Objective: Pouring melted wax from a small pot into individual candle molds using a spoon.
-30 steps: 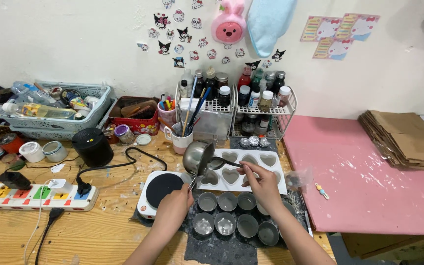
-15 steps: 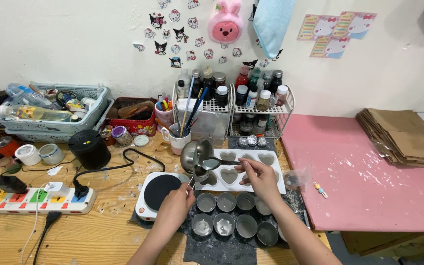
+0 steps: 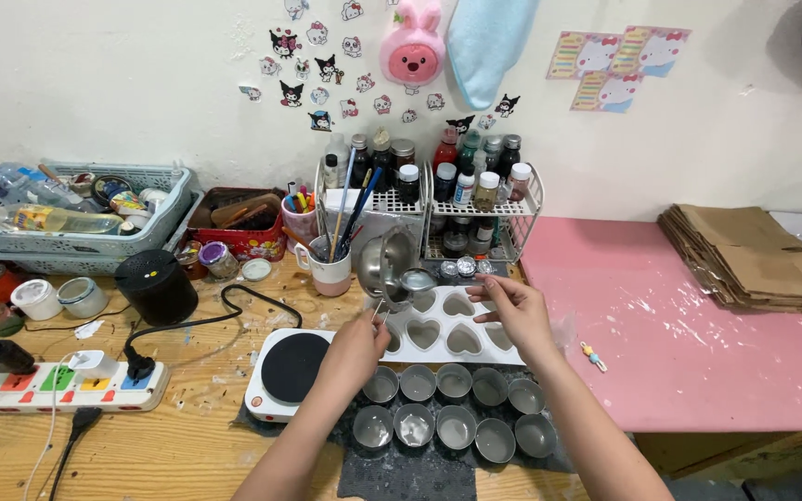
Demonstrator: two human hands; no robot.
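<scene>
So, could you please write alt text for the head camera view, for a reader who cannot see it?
The left hand tilts a small metal pitcher over a white heart-shaped mould tray while the right hand holds a spoon at its rim. Nine round metal cups sit below, beside a white hot plate.

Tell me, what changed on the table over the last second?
The left hand tipped the small metal pot further over the heart mould. The right hand kept its spoon at the pot's mouth. The round tins and hot plate stayed put.
</scene>
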